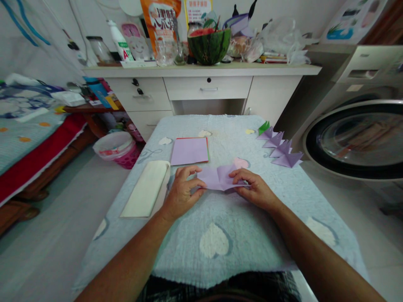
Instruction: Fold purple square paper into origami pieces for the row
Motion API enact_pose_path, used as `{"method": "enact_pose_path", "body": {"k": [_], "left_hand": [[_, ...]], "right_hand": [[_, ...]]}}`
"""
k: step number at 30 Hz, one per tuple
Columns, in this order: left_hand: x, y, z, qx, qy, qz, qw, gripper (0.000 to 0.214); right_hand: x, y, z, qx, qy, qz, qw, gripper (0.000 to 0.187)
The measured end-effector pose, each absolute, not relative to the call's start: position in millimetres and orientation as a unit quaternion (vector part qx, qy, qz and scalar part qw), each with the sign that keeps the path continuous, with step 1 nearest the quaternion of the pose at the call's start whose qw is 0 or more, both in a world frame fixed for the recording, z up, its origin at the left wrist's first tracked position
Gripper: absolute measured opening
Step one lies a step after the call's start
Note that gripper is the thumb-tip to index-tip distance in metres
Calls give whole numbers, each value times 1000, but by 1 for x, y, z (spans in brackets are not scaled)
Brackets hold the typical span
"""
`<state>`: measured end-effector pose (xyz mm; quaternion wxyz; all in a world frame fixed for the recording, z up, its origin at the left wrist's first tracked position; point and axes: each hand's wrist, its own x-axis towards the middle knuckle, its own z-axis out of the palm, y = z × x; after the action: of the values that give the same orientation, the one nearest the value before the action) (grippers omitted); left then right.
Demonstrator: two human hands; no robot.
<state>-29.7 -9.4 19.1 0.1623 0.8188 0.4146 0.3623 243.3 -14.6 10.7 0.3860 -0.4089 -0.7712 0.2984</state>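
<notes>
A partly folded sheet of lilac paper lies on the light blue tablecloth in front of me. My left hand pinches its left edge, fingers closed on the paper. My right hand presses and grips the right side of the same sheet. Just beyond the sheet lies a stack of square coloured papers with a lilac one on top.
Several folded lilac paper pieces and a green one lie in a row at the table's right edge. A cream folded cloth is at the left. A desk with a cut watermelon stands behind, a washing machine at right, a pink bucket on the floor at left.
</notes>
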Motion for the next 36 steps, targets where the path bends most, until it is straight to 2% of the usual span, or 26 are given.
{"method": "enact_pose_path", "body": {"k": [5,8,12,15,20,22,27,33,36], "left_hand": [[-24,-10,20,809,403,316,289,7],[-20,-9,15,782,461,281,311,9],[-17,-8,8,741,508,298,324,15],[-16,-5,5,733,528,309,298,15],[-15,3,2,769,541,305,150,11],[-15,6,-1,777,550,278,131,13],[-13,9,-3,791,540,250,142,11],[-11,10,2,779,522,285,195,9],[-11,9,3,758,494,340,257,8]], "right_hand": [[245,-15,17,-427,-806,258,319,20],[245,-14,14,-435,-816,233,301,23],[243,-12,4,-464,-810,198,300,19],[239,-9,-4,-509,-795,138,301,17],[233,-3,-14,-567,-772,52,282,27],[232,-2,-16,-578,-768,42,272,29],[229,-4,-19,-607,-748,47,263,35],[228,-6,-14,-631,-726,99,255,40],[229,-8,-10,-626,-702,152,302,56]]}}
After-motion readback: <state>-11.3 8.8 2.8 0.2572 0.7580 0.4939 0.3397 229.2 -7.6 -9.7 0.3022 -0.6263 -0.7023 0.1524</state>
